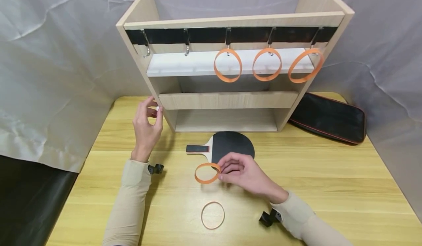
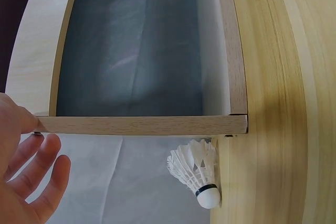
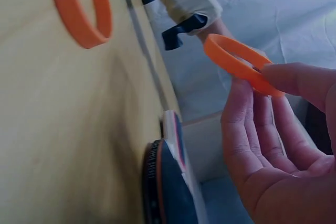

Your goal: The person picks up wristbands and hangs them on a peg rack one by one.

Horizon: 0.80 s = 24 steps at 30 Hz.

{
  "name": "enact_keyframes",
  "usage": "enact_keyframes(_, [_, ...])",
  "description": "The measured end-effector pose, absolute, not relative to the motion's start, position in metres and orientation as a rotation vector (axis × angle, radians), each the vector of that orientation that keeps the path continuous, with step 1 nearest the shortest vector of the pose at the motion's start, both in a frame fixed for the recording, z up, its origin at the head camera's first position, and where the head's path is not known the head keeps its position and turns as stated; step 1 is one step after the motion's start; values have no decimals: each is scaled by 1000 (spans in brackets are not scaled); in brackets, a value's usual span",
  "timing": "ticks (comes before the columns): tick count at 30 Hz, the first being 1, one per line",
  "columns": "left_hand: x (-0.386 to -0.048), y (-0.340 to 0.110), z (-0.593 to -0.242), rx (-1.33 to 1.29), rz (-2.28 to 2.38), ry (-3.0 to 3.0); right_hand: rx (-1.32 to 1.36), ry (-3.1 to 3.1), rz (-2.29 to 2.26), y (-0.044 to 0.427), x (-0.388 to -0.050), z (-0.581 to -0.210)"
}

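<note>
My right hand [image 1: 242, 174] pinches an orange ring [image 1: 206, 182] between thumb and fingers above the table. In the right wrist view, the thumb lies on the edge of this ring [image 3: 231, 62]. My left hand [image 1: 147, 129] holds the left side edge of a wooden shelf rack [image 1: 227, 101], thumb and fingers at the panel. A second ring [image 1: 212, 228] lies on the table near the front. Three more orange rings, a left one [image 1: 215, 66], a middle one [image 1: 267, 78] and a right one [image 1: 298, 80], hang from hooks on the rack.
Two leftmost hooks, a left one [image 1: 147, 50] and another [image 1: 187, 50], carry no rings. A table tennis bat [image 1: 230, 143] lies before the rack. To its right sits a black zipped case [image 1: 329, 118]. A shuttlecock [image 2: 194, 163] lies beside the rack's left side.
</note>
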<state>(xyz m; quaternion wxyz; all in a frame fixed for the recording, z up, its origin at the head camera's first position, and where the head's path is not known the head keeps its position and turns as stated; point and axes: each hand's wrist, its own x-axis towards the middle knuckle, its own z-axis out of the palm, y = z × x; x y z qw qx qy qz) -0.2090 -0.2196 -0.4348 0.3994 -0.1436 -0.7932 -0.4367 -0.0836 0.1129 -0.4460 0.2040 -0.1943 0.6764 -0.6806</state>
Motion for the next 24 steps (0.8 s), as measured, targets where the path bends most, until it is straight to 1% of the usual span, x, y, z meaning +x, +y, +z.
enact_keyframes(12, [-207, -220, -434, -368, -1095, -2017, -569, 1951, -2044, 100, -93, -424])
enact_keyframes(24, [-208, -220, -434, -362, -1096, -2012, -537, 2011, -2189, 77, -114, -403])
